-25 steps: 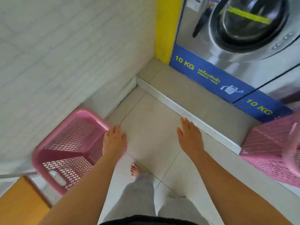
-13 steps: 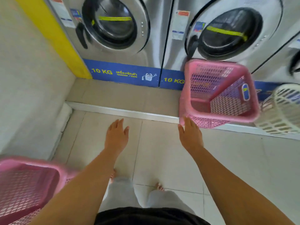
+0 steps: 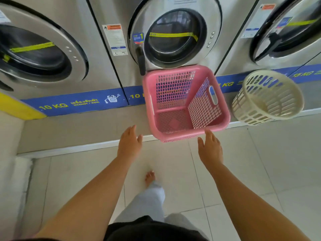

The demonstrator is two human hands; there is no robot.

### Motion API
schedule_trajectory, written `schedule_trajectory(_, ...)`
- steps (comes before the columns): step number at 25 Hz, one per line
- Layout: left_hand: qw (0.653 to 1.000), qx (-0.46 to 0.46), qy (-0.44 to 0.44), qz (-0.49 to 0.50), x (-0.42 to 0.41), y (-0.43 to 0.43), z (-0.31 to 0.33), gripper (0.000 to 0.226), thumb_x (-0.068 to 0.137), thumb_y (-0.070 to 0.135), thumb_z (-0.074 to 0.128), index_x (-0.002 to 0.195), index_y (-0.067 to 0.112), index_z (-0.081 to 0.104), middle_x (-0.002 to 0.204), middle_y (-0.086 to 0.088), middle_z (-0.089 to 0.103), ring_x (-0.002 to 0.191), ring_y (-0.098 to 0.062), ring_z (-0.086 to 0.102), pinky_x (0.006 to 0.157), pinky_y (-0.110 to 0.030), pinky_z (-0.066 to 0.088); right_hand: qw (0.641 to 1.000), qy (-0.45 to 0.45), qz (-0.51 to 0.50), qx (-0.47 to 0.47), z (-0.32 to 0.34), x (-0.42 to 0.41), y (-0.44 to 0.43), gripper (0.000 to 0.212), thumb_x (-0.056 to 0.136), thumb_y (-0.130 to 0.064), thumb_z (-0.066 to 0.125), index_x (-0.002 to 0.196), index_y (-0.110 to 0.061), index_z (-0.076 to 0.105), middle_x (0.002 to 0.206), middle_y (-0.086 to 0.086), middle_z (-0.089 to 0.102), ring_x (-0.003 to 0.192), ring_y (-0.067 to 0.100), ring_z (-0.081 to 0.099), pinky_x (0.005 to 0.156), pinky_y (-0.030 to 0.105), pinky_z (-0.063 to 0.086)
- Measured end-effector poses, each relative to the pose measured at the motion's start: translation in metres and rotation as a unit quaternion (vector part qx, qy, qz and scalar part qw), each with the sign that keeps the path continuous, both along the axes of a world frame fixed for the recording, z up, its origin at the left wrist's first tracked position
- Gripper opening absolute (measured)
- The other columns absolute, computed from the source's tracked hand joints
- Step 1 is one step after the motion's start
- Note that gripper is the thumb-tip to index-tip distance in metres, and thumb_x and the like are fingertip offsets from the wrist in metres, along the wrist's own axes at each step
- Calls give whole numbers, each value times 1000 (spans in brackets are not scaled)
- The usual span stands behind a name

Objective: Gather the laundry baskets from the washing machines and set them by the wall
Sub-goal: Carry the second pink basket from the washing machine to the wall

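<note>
Reaching with fingers spread, left hand [image 3: 129, 145] and right hand [image 3: 210, 149] hold nothing; one pink basket [image 3: 185, 103], one cream basket [image 3: 267, 97], three washers.

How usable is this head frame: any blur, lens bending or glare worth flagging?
Head view: wide-angle bending curves the washing machines and floor step; the cream basket is smeared by motion blur, the pink basket and both hands, left and right, stay fairly sharp; soft even light, with mild reflections on the door glass.
</note>
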State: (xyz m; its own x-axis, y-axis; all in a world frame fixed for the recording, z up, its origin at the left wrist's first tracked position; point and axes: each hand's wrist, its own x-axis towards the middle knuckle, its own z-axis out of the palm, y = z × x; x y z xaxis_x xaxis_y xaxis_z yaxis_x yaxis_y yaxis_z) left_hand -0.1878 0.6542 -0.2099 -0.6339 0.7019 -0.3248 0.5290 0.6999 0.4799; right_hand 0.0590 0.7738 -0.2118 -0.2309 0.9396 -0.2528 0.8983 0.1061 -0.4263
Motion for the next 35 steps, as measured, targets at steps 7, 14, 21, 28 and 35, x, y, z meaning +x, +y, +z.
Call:
schedule_trajectory(7,999,-30,-29,7,-2,103,-5,57,98,24,47,147,2,29,150,-19,37,137,-35,35,111,-41,27,998,29,-61,-14,-10,-5,103,44,96,-23,47,139,-15,39,144,8,48,130,32,46,106,53,41)
schedule_trajectory(14,991,-61,-48,111,0,171,-41,63,96,24,51,148,1,24,144,-24,38,130,-43,40,106,-50,34,999,-26,1,-26,-50,1,231,50,95,-28,49,140,-12,35,140,16,49,123,41,46,102,52,39)
schedule_trajectory(21,974,-80,-50,204,-14,208,-86,78,94,25,52,155,15,4,156,-17,24,139,-40,32,108,-54,32,998,-12,36,-46,-100,-15,316,76,94,-31,50,154,-31,3,162,7,17,142,37,30,111,53,30)
schedule_trajectory(28,979,-51,19,196,-28,220,-106,79,95,14,49,152,40,1,133,-18,47,107,-45,58,87,-53,47,997,42,61,-29,-122,-16,340,72,95,-22,46,154,-31,5,156,5,32,125,38,50,88,48,47)
schedule_trajectory(35,973,-22,17,230,-13,180,-76,74,95,13,46,150,47,10,126,-13,50,100,-41,61,85,-50,49,991,78,106,7,-93,-15,312,71,95,-16,47,153,-39,13,154,1,38,121,33,55,81,38,47)
